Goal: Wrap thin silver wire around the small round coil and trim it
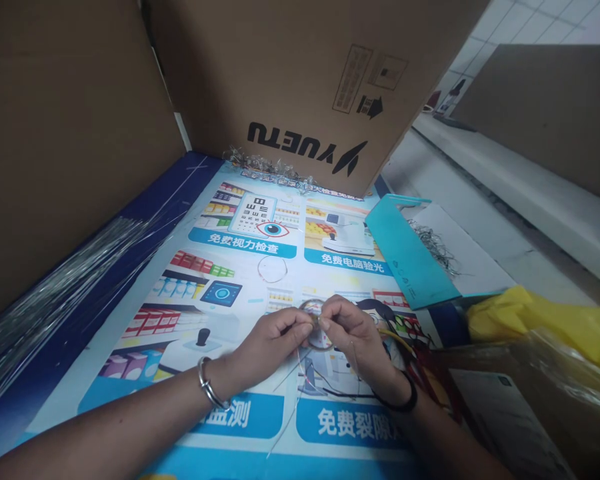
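My left hand (286, 335), with a silver bangle at the wrist, is closed in a pinch over the printed mat. Facing it, my right hand (353, 337) also pinches, its fingertips almost meeting the left ones. A thin wire (301, 373) hangs from the fingers and trails down across the mat. What sits right between the fingertips is too small to make out. Just behind and below them shows a round brownish ring (323, 347), partly covered by the fingers. A thin wire loop (273, 269) lies on the mat farther away.
Bundled clear strands (75, 273) lie at the left. Cardboard panels (280, 80) stand behind and left. Small clear pieces (270, 165) line the back panel. A teal folder (413, 257), a pile of dark wire bits (435, 247), and a yellow bag (540, 323) are at the right.
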A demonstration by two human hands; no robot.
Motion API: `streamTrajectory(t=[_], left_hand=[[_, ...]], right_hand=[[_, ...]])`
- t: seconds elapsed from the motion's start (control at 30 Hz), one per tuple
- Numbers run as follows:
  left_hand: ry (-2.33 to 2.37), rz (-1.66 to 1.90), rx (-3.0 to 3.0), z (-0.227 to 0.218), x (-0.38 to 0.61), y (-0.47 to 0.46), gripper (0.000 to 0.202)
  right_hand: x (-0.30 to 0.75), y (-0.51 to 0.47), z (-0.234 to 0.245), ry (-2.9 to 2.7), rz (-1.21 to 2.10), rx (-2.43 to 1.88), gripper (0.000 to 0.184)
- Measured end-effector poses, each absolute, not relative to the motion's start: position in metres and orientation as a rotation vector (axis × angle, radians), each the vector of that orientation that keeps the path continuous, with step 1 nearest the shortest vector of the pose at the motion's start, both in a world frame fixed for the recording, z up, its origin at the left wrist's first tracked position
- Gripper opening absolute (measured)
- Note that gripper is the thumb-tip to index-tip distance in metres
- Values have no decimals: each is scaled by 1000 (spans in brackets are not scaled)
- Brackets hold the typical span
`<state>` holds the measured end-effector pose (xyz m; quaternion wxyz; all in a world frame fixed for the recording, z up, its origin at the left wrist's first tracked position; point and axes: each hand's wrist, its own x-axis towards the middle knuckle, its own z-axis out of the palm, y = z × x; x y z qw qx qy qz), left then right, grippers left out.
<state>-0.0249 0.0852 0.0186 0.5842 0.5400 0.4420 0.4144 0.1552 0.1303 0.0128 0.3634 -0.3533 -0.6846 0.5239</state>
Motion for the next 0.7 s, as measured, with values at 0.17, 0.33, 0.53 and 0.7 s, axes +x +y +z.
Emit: streamTrajectory(t=[0.17,0.33,0.53,0.7], left_hand=[[1018,960,1177,14,-22,84,27],[971,1007,1064,8,-18,80,26],[977,1095,983,10,-13,76,30],[1055,1137,1093,13,-14,74,30]], right_hand=[[153,127,15,-1852,1083,-886,7],[150,124,18,-1916,891,-868,8],[147,121,18,-1891,859,-895,9],[141,117,18,-1792,1004,-932,10]])
